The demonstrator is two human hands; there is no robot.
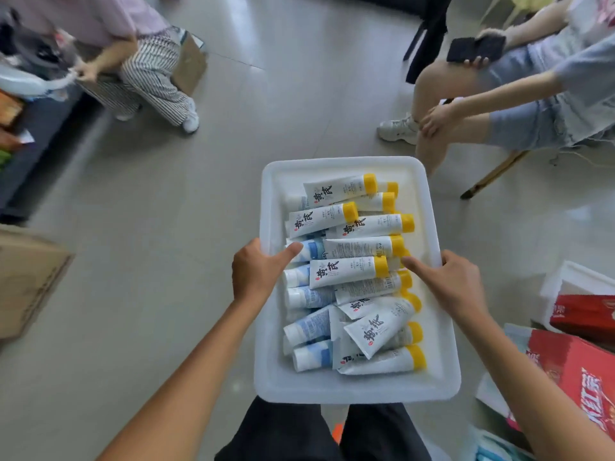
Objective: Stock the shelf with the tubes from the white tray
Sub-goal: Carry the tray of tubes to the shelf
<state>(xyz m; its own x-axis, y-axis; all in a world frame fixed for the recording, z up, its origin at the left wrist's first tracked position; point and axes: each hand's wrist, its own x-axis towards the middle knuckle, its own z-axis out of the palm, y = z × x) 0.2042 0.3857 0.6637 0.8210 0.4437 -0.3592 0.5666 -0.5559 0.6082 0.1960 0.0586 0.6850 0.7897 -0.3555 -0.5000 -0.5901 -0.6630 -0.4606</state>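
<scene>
Fingers [244,261] of the left hand [256,271] wrapped over the left rim of a white tray [356,387], thumb lying across the rim and pointing inward, its tip touching a blue-and-white tube [311,249]. Right hand [449,281] gripping the opposite rim the same way, thumb stretched inward toward the yellow caps near the tray's right side. Both bare forearms reaching forward from the bottom of the view, holding the tray level in front of the body, above dark trousers.

Inside the tray, a loose pile of tubes [349,271], lying flat and overlapping at slightly different angles. Mostly white tubes with yellow caps [381,266] pointing right and bold black characters on the front. Along the left side, several tubes in white and pale blue with white caps.

Underneath and all around, a pale grey tiled floor [166,244]. At upper left, a person in striped trousers [149,74] and white shoes, bending over. At upper right, a seated person in denim shorts holding a black phone [476,48], one hand resting on a knee. At left edge, a brown cardboard box [30,281]. At lower right, red printed cartons [572,371] beside a white foam box [565,281].
</scene>
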